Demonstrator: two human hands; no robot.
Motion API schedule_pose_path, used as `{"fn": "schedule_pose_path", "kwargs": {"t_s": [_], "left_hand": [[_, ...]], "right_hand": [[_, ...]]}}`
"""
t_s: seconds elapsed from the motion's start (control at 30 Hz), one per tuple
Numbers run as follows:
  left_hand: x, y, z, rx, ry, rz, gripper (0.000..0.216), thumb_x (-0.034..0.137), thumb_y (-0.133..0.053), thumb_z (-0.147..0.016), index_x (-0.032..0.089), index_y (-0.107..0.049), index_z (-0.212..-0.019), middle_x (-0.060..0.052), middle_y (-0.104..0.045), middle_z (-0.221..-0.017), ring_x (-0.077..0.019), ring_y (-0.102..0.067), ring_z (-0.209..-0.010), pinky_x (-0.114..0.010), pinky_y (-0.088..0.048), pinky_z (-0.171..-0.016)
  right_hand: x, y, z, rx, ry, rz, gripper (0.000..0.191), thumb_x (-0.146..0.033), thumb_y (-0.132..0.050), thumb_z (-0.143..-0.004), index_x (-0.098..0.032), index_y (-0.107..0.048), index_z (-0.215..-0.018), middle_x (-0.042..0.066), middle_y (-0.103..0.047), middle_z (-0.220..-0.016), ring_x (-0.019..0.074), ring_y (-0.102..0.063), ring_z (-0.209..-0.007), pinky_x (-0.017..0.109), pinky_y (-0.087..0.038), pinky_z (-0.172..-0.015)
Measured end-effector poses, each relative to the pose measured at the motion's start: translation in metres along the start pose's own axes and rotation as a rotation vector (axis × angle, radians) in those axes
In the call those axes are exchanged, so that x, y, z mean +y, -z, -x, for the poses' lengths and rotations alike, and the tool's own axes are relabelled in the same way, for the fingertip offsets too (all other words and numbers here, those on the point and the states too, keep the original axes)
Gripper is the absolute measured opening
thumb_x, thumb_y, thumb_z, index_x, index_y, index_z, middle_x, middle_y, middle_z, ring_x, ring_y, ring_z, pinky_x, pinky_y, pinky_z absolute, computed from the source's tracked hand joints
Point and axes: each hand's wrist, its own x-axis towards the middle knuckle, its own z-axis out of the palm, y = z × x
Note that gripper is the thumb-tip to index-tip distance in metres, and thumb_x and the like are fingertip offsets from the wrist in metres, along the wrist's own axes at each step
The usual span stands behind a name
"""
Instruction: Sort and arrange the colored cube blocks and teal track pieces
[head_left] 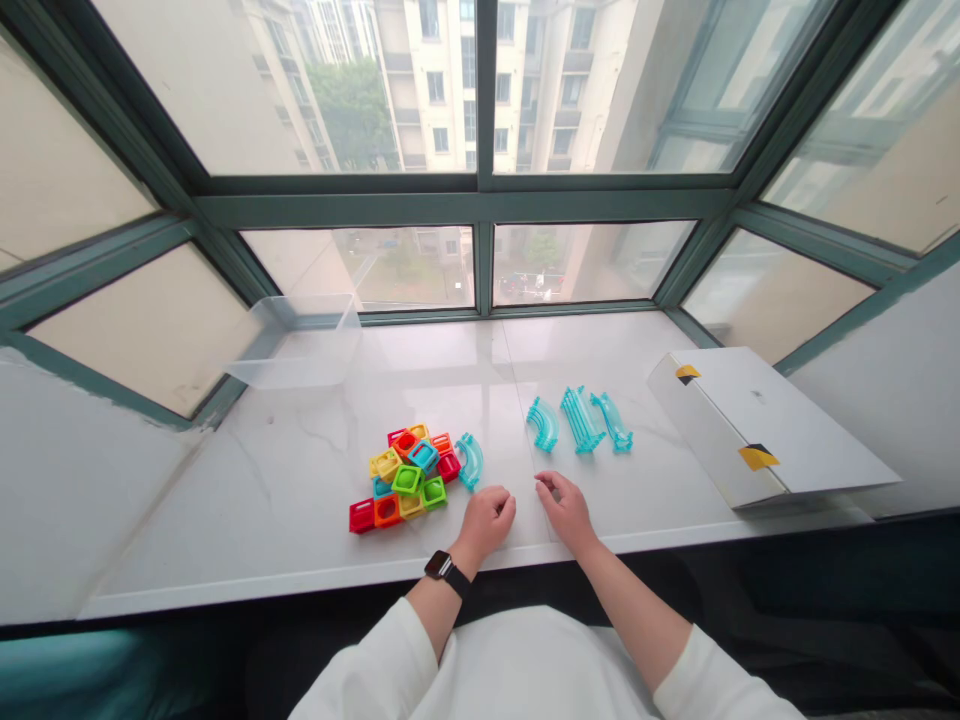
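My left hand (489,520) rests on the white marble sill with its fingers curled into a loose fist and nothing visible in it. A black watch sits on that wrist. My right hand (566,510) lies beside it, fingers curled down on the stone, also holding nothing that I can see. Just left of my left hand is a pile of coloured square blocks (409,475), with a curved turquoise track piece (471,460) at its right edge. Three more turquoise track pieces (579,420) lie beyond my right hand, apart from both hands.
A clear plastic tub (300,345) stands at the back left by the window. A flat white cardboard box (757,425) with yellow tape lies at the right. The sill's front edge (300,590) runs just before my wrists. Window frames close off the back.
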Motion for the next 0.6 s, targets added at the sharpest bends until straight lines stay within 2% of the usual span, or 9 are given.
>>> {"fn": "schedule_pose_path", "kwargs": {"t_s": [0.1, 0.17, 0.27, 0.43, 0.5, 0.6], "left_hand": [[-0.002, -0.002, 0.001, -0.013, -0.025, -0.001, 0.044, 0.027, -0.050, -0.095, 0.020, -0.049, -0.051, -0.001, -0.053, -0.061, -0.0147, -0.051, -0.063, -0.031, -0.036, -0.063], [-0.003, -0.005, 0.001, -0.008, -0.028, -0.005, 0.043, 0.025, -0.052, -0.093, 0.021, -0.052, -0.051, -0.003, -0.056, -0.062, -0.0155, -0.053, -0.064, -0.032, -0.038, -0.064], [-0.006, -0.007, 0.001, 0.011, -0.028, -0.008, 0.037, 0.022, -0.055, -0.088, 0.020, -0.055, -0.050, -0.006, -0.061, -0.065, -0.0168, -0.055, -0.065, -0.033, -0.039, -0.063], [-0.008, -0.009, 0.000, 0.029, -0.037, -0.001, 0.033, 0.017, -0.058, -0.083, 0.020, -0.056, -0.050, -0.006, -0.063, -0.064, -0.0171, -0.055, -0.063, -0.032, -0.040, -0.063], [-0.008, -0.009, 0.000, 0.027, -0.038, 0.000, 0.034, 0.018, -0.058, -0.083, 0.020, -0.055, -0.050, -0.005, -0.062, -0.063, -0.0163, -0.054, -0.062, -0.032, -0.039, -0.062], [-0.006, -0.008, 0.000, 0.019, -0.036, -0.002, 0.034, 0.021, -0.058, -0.084, 0.020, -0.055, -0.050, -0.006, -0.063, -0.065, -0.0159, -0.054, -0.062, -0.031, -0.039, -0.062]], "right_hand": [[-0.021, -0.019, -0.018, -0.129, -0.056, -0.125, 0.033, -0.048, -0.055, -0.098, -0.024, -0.071, -0.115, 0.005, -0.078, -0.104, 0.0235, -0.073, -0.096, 0.036, -0.055, -0.091], [-0.034, -0.032, -0.034, -0.231, -0.126, -0.119, 0.031, -0.046, -0.058, -0.096, -0.026, -0.068, -0.118, 0.003, -0.078, -0.102, 0.0216, -0.073, -0.092, 0.033, -0.055, -0.085], [-0.048, -0.052, -0.059, -0.341, -0.231, -0.030, 0.024, -0.042, -0.067, -0.092, -0.025, -0.065, -0.108, 0.001, -0.079, -0.094, 0.0183, -0.072, -0.080, 0.029, -0.051, -0.074], [-0.057, -0.080, -0.082, -0.398, -0.302, -0.015, 0.031, -0.038, -0.082, -0.079, -0.023, -0.061, -0.095, -0.003, -0.074, -0.067, 0.0166, -0.066, -0.057, 0.026, -0.044, -0.058], [-0.055, -0.087, -0.084, -0.400, -0.316, -0.033, 0.033, -0.032, -0.085, -0.073, -0.023, -0.061, -0.094, -0.004, -0.073, -0.066, 0.0164, -0.066, -0.056, 0.025, -0.044, -0.056], [-0.047, -0.090, -0.085, -0.369, -0.344, -0.074, 0.029, -0.022, -0.080, -0.071, -0.022, -0.062, -0.094, -0.004, -0.073, -0.068, 0.0151, -0.066, -0.055, 0.024, -0.044, -0.054]]}}
